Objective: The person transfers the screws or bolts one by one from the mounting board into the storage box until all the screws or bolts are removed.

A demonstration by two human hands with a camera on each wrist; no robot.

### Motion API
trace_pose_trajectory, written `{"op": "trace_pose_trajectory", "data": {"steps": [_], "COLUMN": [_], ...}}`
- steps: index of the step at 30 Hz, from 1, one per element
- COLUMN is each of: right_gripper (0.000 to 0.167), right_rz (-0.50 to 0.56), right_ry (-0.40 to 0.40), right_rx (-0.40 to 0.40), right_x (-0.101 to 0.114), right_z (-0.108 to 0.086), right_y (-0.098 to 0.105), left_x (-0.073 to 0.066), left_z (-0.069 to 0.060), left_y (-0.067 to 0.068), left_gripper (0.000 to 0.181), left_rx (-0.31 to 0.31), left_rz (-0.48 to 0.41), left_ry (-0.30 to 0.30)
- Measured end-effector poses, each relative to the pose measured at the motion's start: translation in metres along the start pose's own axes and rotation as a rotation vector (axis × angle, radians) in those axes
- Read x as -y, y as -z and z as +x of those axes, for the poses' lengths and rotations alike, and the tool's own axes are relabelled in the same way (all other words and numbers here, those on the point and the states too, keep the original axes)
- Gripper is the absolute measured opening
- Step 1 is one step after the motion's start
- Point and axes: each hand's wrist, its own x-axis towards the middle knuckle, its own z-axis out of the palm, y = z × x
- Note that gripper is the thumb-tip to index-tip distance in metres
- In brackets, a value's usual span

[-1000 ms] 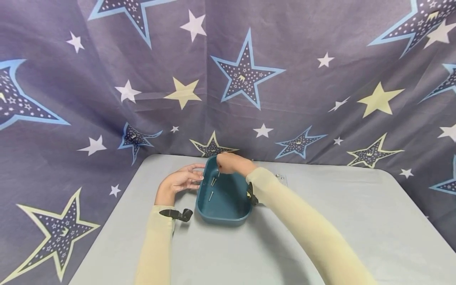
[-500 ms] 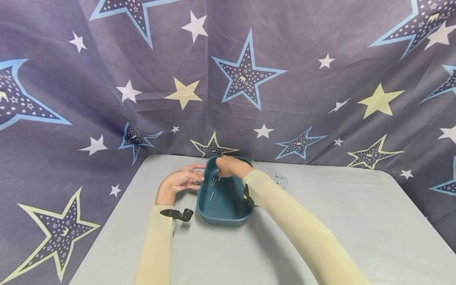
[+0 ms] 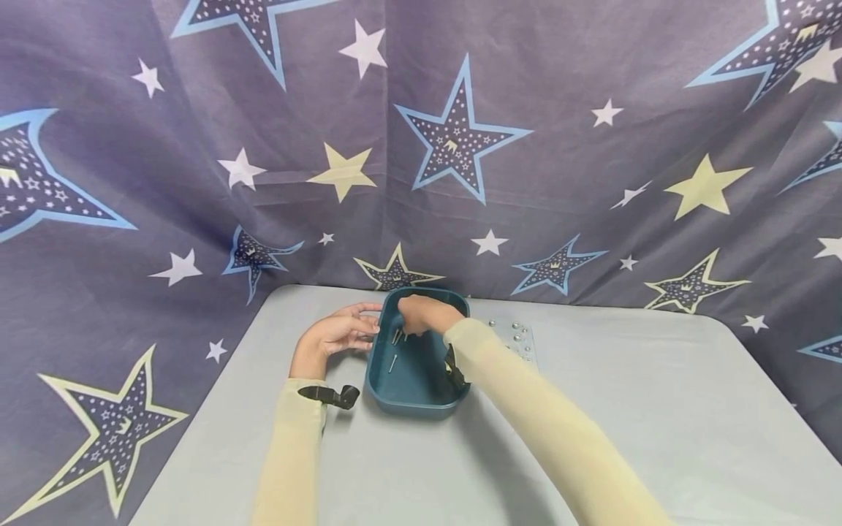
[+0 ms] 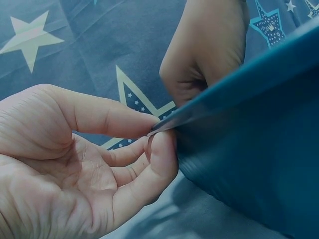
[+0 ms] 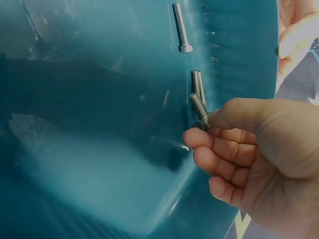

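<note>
A blue-green plastic bin (image 3: 417, 405) stands on the table. My left hand (image 3: 337, 334) is at its left wall; in the left wrist view, the thumb and fingertips pinch the rim. Inside the bin, my right hand (image 3: 426, 315) reaches over the far left part. The right wrist view shows its thumb and index finger pinching a threaded metal screw (image 5: 199, 107), with one end covered by the fingertips. Two screws (image 5: 198, 85) lie side by side on the bin floor close to the held one. A further screw (image 5: 182, 27) lies apart from them.
To the right of the bin, partly behind the right sleeve (image 3: 526, 394), lies a clear sheet (image 3: 531, 343) with several small shiny round pieces. A star-patterned curtain (image 3: 559, 183) hangs behind the pale table (image 3: 658, 409).
My right hand has moved slightly toward me and down into the bin, near the two screws. More of the clear sheet shows beside the sleeve. The left hand has stayed at the wall.
</note>
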Motion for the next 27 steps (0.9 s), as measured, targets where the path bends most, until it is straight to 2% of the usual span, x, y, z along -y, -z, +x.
{"op": "trace_pose_trajectory", "data": {"steps": [10,19,27], "right_gripper": [0.013,0.019,0.017], "right_rz": [0.019,0.100,0.084], "right_ry": [-0.004,-0.040,-0.042], "right_rx": [0.019,0.002,-0.038], "right_x": [-0.0015,-0.0005,0.0026], "right_z": [0.0049,0.0034,0.0035], "right_y": [-0.0046,-0.0067,-0.0088], "left_x": [0.0016,0.0031,0.0029], "left_z": [0.0007,0.0033,0.0033], "left_y": [0.0015,0.0022,0.0023], "left_gripper": [0.069,0.069,0.070], "left_rx": [-0.004,-0.006,-0.008], "left_rz": [0.029,0.023,0.022], "left_ry": [-0.002,0.003,0.008]}}
